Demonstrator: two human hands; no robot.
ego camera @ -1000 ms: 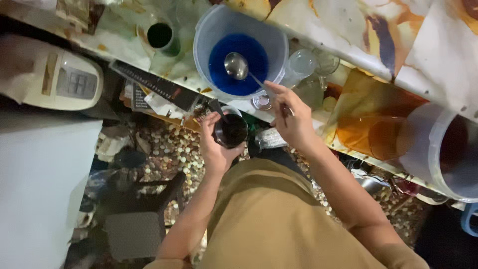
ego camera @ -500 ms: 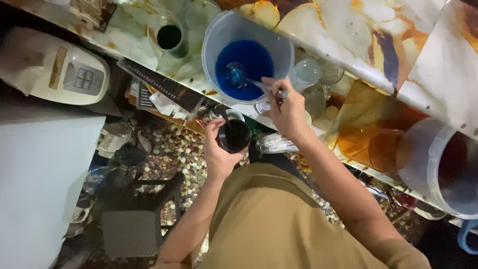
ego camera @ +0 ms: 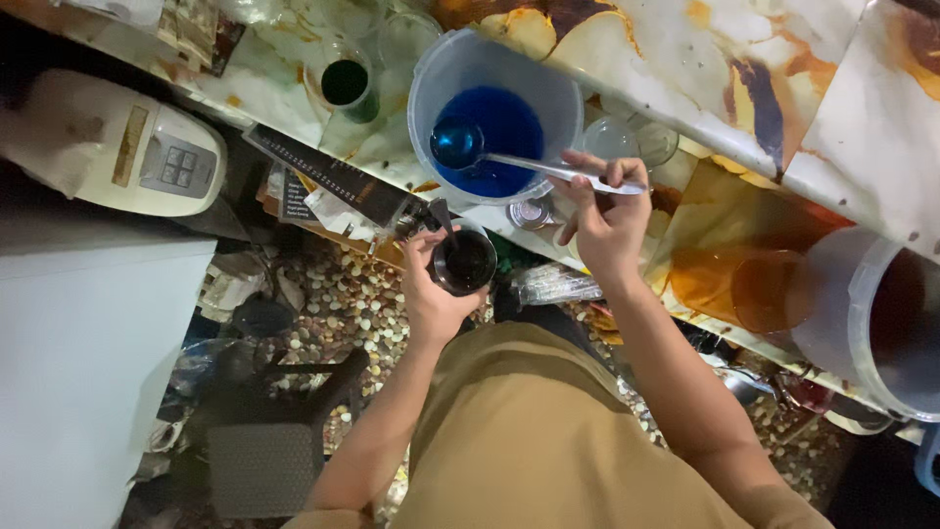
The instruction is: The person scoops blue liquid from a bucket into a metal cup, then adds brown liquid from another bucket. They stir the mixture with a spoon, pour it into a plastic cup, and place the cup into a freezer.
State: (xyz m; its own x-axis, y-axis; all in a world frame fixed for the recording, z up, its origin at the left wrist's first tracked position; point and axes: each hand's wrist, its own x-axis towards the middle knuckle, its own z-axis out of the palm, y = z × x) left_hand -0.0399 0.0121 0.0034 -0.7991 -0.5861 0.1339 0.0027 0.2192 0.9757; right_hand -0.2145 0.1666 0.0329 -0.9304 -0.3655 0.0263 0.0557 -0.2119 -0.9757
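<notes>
Counter: marble-patterned surface (ego camera: 744, 88) in white, amber and brown, running across the top of the view, its near edge slanting down to the right.
Large bucket: grey-white bucket (ego camera: 881, 323) of dark reddish liquid at the counter's right end, by the near edge.
Blue bucket: translucent bucket (ego camera: 431, 93) holding bright blue liquid, near the counter's near edge, left of centre.
Appliance: white machine (ego camera: 127, 147) with a grey button panel, off the counter's left end.
Right hand: right hand (ego camera: 607, 220) closed around the ladle's handle end, just beyond the blue bucket's right rim.
Left hand: left hand (ego camera: 431, 289) wrapped around the cup from below, in front of the counter's near edge.
Ladle: metal ladle (ego camera: 548, 168), bowl inside the blue bucket with blue liquid in it, handle crossing the rim.
Cup: small clear cup (ego camera: 468, 263) with dark contents, a thin stick standing in it, below the blue bucket.
Green cup: cup of dark green liquid (ego camera: 345, 83) left of the blue bucket.
</notes>
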